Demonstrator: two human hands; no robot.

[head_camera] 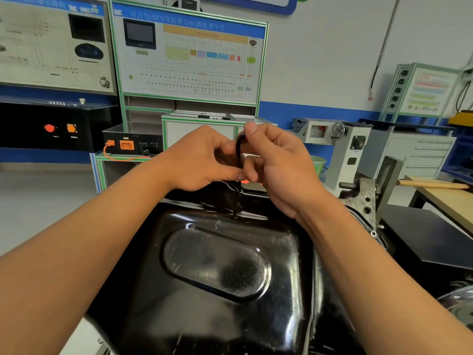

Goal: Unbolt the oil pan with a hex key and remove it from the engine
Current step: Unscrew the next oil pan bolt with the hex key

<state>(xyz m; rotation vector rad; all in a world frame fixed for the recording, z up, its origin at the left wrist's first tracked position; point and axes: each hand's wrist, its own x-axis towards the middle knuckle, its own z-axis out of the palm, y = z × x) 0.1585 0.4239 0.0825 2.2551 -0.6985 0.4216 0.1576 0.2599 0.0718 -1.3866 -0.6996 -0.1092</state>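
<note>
While both hands meet at the far rim of the oil pan (217,262), the hex key (239,152) stands upright between them.
The right hand (279,170) has its grip closed on the key's bent top, and the left hand (202,160) curls in from the other side, its grip pinching the shaft lower down. The key's tip reaches the pan's far edge; the bolt is hidden. The glossy black pan sits on the engine (368,198), under the 2 forearms. A wooden surface (445,201) stands to the right, a training board (189,60) by the wall.
</note>
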